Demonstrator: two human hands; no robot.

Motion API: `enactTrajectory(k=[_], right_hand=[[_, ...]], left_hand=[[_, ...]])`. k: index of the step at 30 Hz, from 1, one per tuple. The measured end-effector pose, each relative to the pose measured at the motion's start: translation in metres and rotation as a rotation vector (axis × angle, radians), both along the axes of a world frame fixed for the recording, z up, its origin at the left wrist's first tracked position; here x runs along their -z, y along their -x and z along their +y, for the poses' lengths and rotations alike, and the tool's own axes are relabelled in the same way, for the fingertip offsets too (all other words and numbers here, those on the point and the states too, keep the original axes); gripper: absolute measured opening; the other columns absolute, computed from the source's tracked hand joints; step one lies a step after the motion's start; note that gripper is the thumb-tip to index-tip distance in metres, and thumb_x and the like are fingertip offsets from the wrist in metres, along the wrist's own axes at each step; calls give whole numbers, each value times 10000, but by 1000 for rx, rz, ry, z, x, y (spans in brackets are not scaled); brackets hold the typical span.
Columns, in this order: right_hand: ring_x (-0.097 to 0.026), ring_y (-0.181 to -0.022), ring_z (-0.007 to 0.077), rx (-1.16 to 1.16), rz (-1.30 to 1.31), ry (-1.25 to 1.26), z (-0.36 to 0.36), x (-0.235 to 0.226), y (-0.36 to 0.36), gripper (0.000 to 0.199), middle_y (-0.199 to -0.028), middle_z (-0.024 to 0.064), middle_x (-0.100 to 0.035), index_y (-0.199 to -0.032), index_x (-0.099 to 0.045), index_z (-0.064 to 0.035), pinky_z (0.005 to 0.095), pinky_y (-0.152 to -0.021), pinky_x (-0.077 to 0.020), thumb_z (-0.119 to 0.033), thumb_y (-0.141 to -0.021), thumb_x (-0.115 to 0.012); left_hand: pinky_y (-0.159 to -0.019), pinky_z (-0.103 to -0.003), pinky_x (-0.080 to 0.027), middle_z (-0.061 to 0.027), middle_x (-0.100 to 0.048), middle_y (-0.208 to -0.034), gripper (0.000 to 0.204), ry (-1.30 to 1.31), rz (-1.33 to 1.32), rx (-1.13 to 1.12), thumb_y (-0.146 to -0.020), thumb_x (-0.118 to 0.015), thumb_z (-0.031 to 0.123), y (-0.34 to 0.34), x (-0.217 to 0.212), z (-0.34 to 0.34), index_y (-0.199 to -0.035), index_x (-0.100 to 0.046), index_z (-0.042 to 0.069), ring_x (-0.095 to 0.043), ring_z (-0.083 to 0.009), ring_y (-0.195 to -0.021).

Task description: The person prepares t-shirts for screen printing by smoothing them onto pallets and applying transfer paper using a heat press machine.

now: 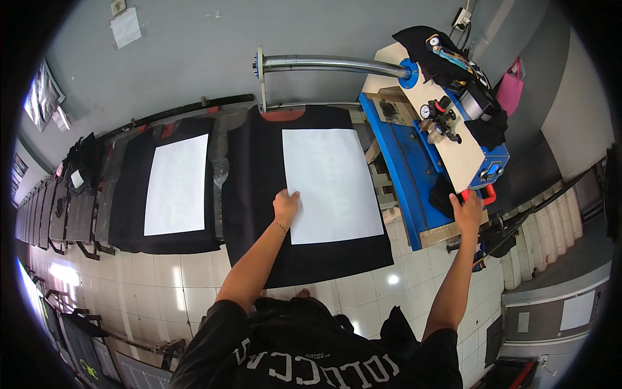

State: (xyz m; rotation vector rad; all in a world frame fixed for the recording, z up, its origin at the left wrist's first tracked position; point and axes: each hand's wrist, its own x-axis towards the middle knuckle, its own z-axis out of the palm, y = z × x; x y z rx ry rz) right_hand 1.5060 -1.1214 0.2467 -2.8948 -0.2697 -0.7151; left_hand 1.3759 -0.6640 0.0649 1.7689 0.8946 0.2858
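Left hand (286,209) touches white sheet (334,188) at 8 o'clock, pinch I cannot tell | right hand (468,212) grasps red machine handle (490,195), worker's 2 o'clock

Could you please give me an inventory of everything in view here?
White sheets: two, white, one on each spread garment
Spread garments: two, black, side by side, centre and left
Machine: one, blue and cream, right
Metal bar: one, silver, extending left from the machine
Gauge: one, white-faced, on the machine
Handle: one, red, machine's near end
Cloth pile: count unclear, mostly black, atop the machine
Bag: one, pink, beyond the machine
Boards: several, dark grey, far left
Posted papers: at least two, white, upper left and lower right
Floor tiles: many, pale, below
Shirt: one, black, bottom
Left hand: one, bare, at the centre sheet's left edge
Right hand: one, bare, at the handle
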Motion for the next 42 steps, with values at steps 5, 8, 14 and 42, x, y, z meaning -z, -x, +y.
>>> enactTrajectory(k=[5, 8, 14, 42], right_hand=[[-495, -1110, 451, 41, 61, 26, 18, -9, 22, 633, -1098, 269, -593, -1159, -520, 45, 521, -942, -415, -436, -803, -724], [-491, -1116, 452, 50, 52, 24, 32, -17, 48, 631, -1115, 264, -591, -1161, -519, 40, 522, -947, -412, -432, -798, -729], [-531, -1095, 416, -4, -31, -12, 87, -48, 129, 579, -1109, 242, -606, -1160, -538, 32, 522, -953, -405, -430, -843, -683], [-460, -461, 122, -319, -164, -754, 227, -4, 178, 575, -507, 41, -479, -1463, -381, -9, 269, -515, -401, -75, -894, -341]], left_hand=[[-791, -430, -514, -275, -666, -937, 277, -32, 12, -69, -918, -569, 214, 1, -7, -17, -901, -625, -57, -656, -420, -917], [-802, -444, -506, -281, -656, -950, 276, -35, -7, -47, -937, -537, 211, 5, -13, -30, -914, -606, -55, -644, -432, -925], [-836, -419, -501, -249, -665, -980, 345, 87, -57, -17, -931, -568, 247, 36, -45, -47, -1107, -556, -49, -652, -392, -951], [-724, -323, -544, -173, -630, -1048, 236, -138, -238, 127, -891, -629, 100, 301, 33, 175, -1077, -595, -42, -669, -260, -839]])
